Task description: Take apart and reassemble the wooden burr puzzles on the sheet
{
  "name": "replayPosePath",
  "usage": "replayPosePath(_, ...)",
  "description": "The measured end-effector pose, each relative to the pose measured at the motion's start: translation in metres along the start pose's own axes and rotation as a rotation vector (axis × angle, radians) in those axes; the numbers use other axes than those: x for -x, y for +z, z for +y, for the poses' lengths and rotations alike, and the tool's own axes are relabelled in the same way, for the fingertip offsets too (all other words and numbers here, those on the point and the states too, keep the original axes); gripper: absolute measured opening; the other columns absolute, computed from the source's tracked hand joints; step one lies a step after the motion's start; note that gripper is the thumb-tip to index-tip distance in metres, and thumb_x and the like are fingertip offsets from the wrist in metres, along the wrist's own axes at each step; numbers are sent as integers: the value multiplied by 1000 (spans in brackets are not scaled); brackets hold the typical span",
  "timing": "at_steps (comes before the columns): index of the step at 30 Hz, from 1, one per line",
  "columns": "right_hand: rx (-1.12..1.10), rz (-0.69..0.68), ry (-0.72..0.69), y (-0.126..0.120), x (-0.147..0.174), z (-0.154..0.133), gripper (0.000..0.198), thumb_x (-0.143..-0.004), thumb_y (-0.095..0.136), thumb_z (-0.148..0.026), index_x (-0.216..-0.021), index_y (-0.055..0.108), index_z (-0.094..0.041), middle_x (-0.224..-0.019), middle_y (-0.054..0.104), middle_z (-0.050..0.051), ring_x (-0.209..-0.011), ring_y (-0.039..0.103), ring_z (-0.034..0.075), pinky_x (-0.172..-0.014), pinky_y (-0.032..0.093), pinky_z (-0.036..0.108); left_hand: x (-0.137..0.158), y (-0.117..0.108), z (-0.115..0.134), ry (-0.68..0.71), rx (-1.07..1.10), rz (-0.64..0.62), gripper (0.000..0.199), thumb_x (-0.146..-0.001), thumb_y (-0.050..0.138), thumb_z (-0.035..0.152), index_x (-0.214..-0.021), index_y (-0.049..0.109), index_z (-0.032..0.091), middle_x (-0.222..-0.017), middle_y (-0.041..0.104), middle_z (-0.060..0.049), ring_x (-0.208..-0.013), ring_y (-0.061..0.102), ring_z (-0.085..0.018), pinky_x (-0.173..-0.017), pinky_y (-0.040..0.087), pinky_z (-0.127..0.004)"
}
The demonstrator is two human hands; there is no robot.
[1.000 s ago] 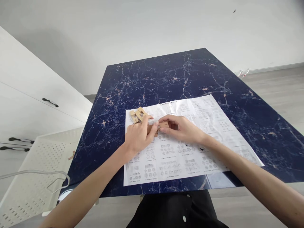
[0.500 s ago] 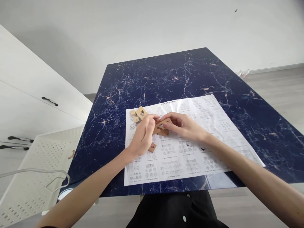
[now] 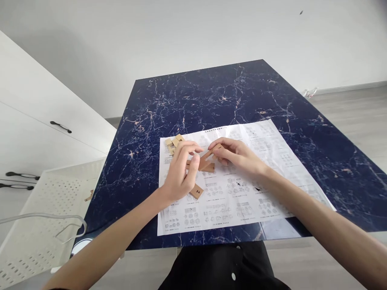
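Observation:
In my right hand [image 3: 234,155] is a notched wooden puzzle piece [image 3: 207,158] marked 1, pinched by one end between thumb and fingers and tilted. My left hand [image 3: 181,171] hovers at its other end, fingers curved and thumb apart from them. Under the held piece lies another wooden piece [image 3: 208,167], partly covered. A piece marked 2 [image 3: 197,191] rests on the paper sheet [image 3: 242,219] below my left palm, its far end hidden. Beyond my left fingers sit several lighter notched wooden pieces [image 3: 174,141], close together.
Printed diagrams cover the paper on the dark blue marbled table [image 3: 193,100]. To the left stand a white perforated cart [image 3: 27,249] with a cable [image 3: 42,216] and a white cabinet [image 3: 45,100] with black handles. A wall rises behind the table.
My right hand has drawn slightly up and right with the piece marked 1. My left thumb and fingers have parted, and more of the piece marked 2 shows.

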State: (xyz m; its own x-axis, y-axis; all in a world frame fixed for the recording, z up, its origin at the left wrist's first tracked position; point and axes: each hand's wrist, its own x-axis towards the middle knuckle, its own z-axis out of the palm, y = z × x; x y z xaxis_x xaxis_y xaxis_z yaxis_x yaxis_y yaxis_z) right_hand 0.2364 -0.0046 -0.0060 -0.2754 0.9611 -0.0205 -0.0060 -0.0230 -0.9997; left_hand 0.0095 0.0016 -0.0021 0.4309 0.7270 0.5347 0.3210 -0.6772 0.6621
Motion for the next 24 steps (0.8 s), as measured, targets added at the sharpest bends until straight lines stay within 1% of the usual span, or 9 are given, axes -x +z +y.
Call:
replayPosePath(2, -51, 28, 14, -2, -1, 1, 24, -103, 71, -46, -105, 74, -22, -74, 54, -3, -64, 46, 14, -60, 35, 32, -2, -2, -4, 72, -103, 15, 17, -114, 45, 28, -115, 61, 22, -112, 68, -9, -104, 67, -23, -90, 58, -40)
replayPosePath(4, -92, 50, 33, -3, -2, 3, 24, -102, 73, -46, -99, 73, -22, -74, 54, -3, -62, 44, 13, -60, 33, 32, -3, -4, -11, 113, -187, -12, 19, -113, 45, 25, -105, 62, 21, -96, 71, -6, -86, 68, -20, -78, 56, -36)
replayPosePath(7, -137, 73, 54, -4, -4, 4, 28, -101, 75, -48, -93, 72, -22, -73, 54, -3, -60, 43, 13, -59, 32, 32, -2, -8, -23, 135, -304, -70, 37, -113, 43, 24, -82, 64, 20, -70, 69, -1, -62, 63, -16, -64, 50, -32)
replayPosePath(10, -182, 96, 66, -3, -4, 2, 31, -98, 78, -52, -93, 73, -22, -70, 53, -4, -59, 42, 12, -59, 33, 32, 0, -11, -31, 177, -369, -103, 50, -112, 44, 24, -66, 63, 20, -55, 64, 1, -49, 59, -14, -55, 44, -30)
replayPosePath(13, -237, 113, 81, -2, -5, -1, 34, -94, 81, -55, -91, 73, -21, -67, 54, -4, -57, 41, 12, -58, 31, 32, -2, -13, -32, 310, -387, -162, 49, -110, 48, 21, -64, 64, 20, -55, 67, 1, -48, 60, -14, -53, 43, -30)
replayPosePath(16, -271, 124, 82, -2, -5, -3, 35, -92, 82, -55, -90, 74, -21, -64, 52, -4, -56, 39, 11, -57, 28, 32, -7, -14, -29, 439, -377, -259, 47, -110, 48, 21, -66, 64, 19, -59, 70, 1, -52, 61, -14, -55, 44, -31)
replayPosePath(20, -285, 135, 79, -3, -6, -2, 34, -93, 81, -54, -90, 75, -21, -64, 50, -5, -56, 38, 11, -57, 26, 32, -10, -15, -28, 508, -407, -344, 50, -111, 43, 28, -66, 64, 20, -59, 67, 0, -55, 59, -16, -56, 44, -32)
replayPosePath(24, -286, 133, 80, -5, -6, -1, 34, -94, 81, -55, -91, 75, -21, -65, 48, -5, -56, 36, 12, -57, 26, 32, -8, -13, -32, 549, -393, -364, 56, -113, 41, 35, -62, 60, 21, -55, 64, 0, -55, 58, -18, -56, 42, -33)
